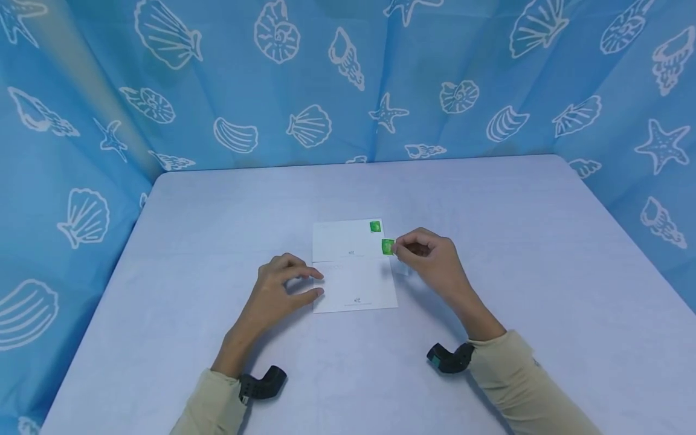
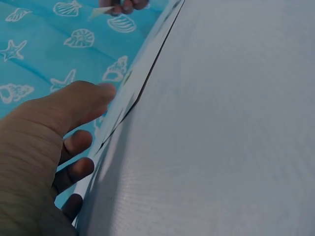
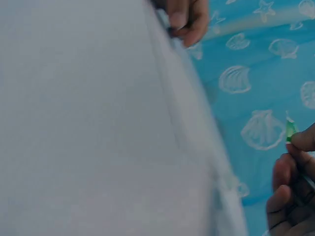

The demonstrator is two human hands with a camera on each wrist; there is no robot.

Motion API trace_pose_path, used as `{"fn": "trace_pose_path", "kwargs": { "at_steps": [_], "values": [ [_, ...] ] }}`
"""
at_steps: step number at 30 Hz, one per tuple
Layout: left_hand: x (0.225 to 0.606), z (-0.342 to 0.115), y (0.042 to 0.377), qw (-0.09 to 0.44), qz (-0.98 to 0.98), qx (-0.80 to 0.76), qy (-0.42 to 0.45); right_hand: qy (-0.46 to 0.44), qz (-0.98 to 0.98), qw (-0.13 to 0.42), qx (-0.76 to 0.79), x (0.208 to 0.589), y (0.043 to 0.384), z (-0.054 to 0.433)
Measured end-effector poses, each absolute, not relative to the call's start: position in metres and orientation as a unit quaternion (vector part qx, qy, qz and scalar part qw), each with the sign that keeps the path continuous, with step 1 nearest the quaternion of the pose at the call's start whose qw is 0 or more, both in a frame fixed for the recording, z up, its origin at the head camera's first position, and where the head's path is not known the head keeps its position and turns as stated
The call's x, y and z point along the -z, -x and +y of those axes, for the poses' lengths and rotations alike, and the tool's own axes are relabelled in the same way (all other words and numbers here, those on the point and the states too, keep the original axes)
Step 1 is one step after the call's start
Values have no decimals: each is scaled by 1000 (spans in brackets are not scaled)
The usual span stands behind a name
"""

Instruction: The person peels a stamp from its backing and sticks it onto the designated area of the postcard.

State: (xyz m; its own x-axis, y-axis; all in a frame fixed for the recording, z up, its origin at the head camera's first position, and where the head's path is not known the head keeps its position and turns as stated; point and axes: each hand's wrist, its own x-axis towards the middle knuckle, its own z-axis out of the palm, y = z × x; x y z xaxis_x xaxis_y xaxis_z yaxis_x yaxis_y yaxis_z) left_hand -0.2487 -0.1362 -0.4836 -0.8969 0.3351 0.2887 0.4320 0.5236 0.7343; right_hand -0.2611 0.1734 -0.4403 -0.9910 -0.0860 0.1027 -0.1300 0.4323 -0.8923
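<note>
Two white envelopes lie on the table, the upper envelope (image 1: 342, 238) above the lower envelope (image 1: 356, 281). A green stamp (image 1: 375, 226) sits in the upper one's top right corner. Between thumb and forefinger, my right hand (image 1: 432, 260) pinches another green stamp (image 1: 388, 246) by its right edge; it also shows in the right wrist view as a green stamp (image 3: 290, 129). This stamp is over the lower envelope's top right corner. My left hand (image 1: 280, 290) has thumb and fingers apart, their tips at the lower envelope's left edge; contact is unclear.
A small clear piece (image 1: 402, 267) lies beside the lower envelope, partly under the right hand. A white cloth covers the table (image 1: 244, 211). Blue shell-patterned curtains (image 1: 359, 115) hang behind it and along both sides.
</note>
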Motion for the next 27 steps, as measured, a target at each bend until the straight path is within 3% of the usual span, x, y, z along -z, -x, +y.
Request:
{"fn": "trace_pose_path", "kwargs": {
  "at_steps": [27],
  "values": [
    [481, -140, 248, 38, -886, 396, 239, -69, -842, 32, -534, 475, 269, 184]
  ]
}}
